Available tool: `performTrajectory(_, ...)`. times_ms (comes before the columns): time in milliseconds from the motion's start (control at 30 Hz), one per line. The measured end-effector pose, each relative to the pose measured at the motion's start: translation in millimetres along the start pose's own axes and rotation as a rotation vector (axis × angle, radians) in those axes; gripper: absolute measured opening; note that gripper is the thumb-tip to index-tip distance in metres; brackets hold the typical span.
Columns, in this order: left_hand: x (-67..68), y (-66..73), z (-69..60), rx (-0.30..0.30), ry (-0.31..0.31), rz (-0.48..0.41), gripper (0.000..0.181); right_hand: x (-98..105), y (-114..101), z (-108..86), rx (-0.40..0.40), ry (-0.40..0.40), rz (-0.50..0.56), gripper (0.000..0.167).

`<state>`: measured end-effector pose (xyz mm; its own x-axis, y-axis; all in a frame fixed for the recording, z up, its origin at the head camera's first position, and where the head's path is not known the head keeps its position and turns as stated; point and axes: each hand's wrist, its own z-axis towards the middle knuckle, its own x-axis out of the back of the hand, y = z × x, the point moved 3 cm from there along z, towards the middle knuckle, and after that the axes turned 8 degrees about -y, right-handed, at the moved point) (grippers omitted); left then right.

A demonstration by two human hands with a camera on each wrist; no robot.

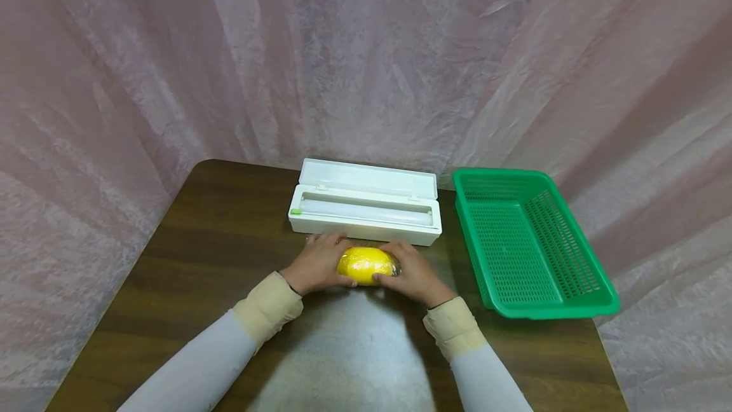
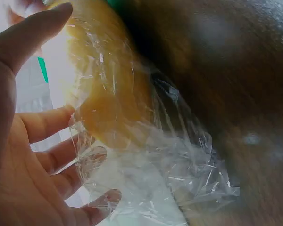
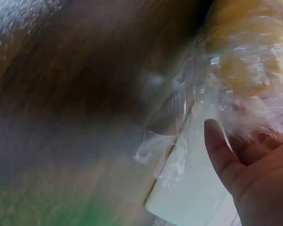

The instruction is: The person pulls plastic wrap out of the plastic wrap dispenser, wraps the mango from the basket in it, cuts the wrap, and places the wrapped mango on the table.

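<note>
A smooth yellow oval thing, wrapped in crinkled cling film (image 2: pixel 188 160), is between my two hands in the head view; its exact kind is unclear. My left hand (image 1: pixel 323 264) holds the left end of this yellow oval thing (image 1: pixel 366 264), thumb on the near side and fingers on the far side. Around the right end, my right hand (image 1: pixel 413 274) grips with thumb and fingers. Loose film sticks out past both ends in the wrist views. Just beyond the hands stands a white cling film dispenser (image 1: pixel 366 231), its lid raised and a roll inside.
A green perforated plastic basket (image 1: pixel 471 247) stands at the right of the brown wooden table (image 1: pixel 229 221). Behind the table hangs a pink curtain (image 1: pixel 366 62). Bright light glares on the table in front of the hands.
</note>
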<state>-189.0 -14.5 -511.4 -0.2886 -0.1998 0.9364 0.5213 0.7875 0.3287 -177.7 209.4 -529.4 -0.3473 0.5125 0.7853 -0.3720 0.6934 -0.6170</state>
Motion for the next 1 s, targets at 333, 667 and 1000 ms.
performTrajectory(333,-1.3,4.6,-1.8,-0.063,-0.014,0.032,0.082,3.9,7.1,-2.4,-0.065,-0.023,0.135,0.039)
performTrajectory(667,-1.0,7.5,3.7,-0.022,-0.058,0.02,0.066,0.7,5.7,3.2,-0.134,0.034,0.075,0.044)
performTrajectory(1000,-2.6,11.5,10.2,0.022,-0.063,0.003,0.072,-1.6,5.6,-0.2,-0.136,0.03,0.102,0.043)
